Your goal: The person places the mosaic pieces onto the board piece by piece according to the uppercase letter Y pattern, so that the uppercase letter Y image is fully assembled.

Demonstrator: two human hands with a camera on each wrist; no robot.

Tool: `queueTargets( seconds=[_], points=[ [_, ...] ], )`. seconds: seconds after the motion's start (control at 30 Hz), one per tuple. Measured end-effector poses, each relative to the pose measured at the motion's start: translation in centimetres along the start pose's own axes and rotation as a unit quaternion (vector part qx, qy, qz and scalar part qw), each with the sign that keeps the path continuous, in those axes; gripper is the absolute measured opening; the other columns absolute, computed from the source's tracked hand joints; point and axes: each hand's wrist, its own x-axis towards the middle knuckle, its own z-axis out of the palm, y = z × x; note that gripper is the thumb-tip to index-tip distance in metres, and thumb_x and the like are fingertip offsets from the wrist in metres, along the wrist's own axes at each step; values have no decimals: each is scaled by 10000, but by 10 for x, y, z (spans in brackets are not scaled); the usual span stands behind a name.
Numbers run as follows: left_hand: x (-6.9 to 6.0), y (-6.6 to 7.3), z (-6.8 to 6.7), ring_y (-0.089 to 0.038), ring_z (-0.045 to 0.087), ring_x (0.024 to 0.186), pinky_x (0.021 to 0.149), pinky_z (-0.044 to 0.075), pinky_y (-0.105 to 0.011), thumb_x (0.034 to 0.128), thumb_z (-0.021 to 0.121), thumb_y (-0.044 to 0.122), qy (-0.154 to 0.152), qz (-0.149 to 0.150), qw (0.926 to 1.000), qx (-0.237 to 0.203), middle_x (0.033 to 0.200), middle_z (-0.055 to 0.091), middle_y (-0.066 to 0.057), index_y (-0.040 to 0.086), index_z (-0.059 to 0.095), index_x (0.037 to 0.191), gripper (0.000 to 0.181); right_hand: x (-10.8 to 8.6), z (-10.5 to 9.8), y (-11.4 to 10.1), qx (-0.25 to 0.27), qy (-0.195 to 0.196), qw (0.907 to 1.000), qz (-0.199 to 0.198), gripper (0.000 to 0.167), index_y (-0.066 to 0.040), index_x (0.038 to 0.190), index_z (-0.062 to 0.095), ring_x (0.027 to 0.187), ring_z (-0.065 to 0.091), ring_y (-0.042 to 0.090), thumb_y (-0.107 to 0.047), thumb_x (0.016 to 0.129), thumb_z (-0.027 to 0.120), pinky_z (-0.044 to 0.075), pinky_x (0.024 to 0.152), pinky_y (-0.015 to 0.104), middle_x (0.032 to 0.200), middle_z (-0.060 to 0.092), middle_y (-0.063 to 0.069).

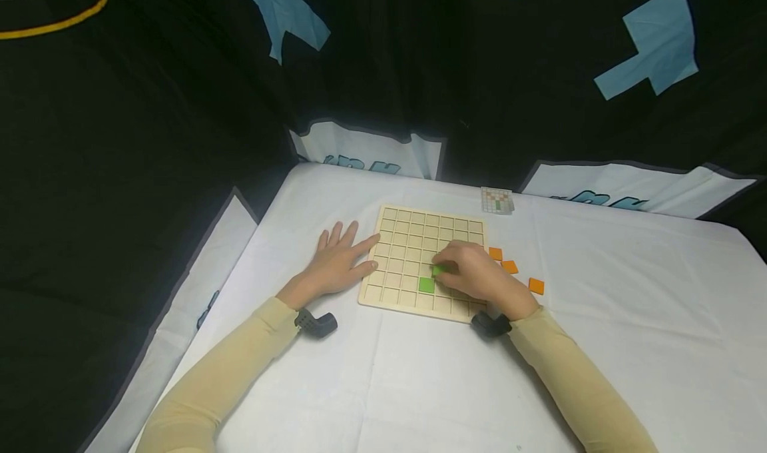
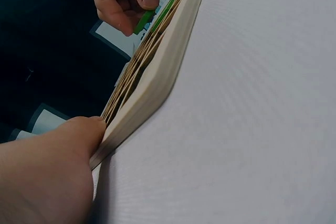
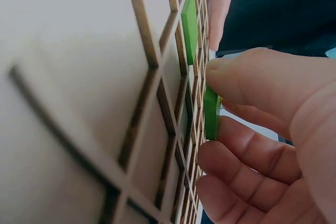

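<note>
A square wooden grid board (image 1: 398, 250) lies on the white cloth in the head view. One green square tile (image 1: 426, 285) sits in a cell near its front edge. Above the board, my right hand (image 1: 473, 271) pinches a second green tile (image 3: 211, 113) between thumb and fingers, tilted, close to the grid. My left hand (image 1: 335, 263) rests beside the board's left side with fingers spread, thumb and index finger touching the rim. The left wrist view shows the left thumb (image 2: 86, 132) against the board's edge (image 2: 157, 85).
Right of the board lie three orange tiles (image 1: 536, 286), partly near my right hand. A small transparent card with a printed coloured grid (image 1: 497, 200) is behind the board. Dark cloth (image 1: 383, 73) with blue tape hangs around the table's back and left.
</note>
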Motion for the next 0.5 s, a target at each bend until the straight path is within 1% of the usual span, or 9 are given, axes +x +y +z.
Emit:
queueTargets(
  seconds=[0.2,0.5],
  points=[
    [-1,1,-2,-500,-43,1571,1251,-31,-677,1031,452,512,23,22,10000,-23,1708,75,-234,279,317,1613,641,5,1,-5,74,-63,9999,31,227,-48,1092,781,930,669,199,-95,870,764,570,867,381,1015,752,61],
    [-1,1,-3,-504,-37,1569,1250,-29,-680,1033,451,510,30,39,10000,-24,1707,79,-236,274,320,1612,640,13,5,-6,20,-70,9999,-134,230,-43,1087,777,928,669,196,-91,862,767,571,867,385,1013,754,63]
  ],
)
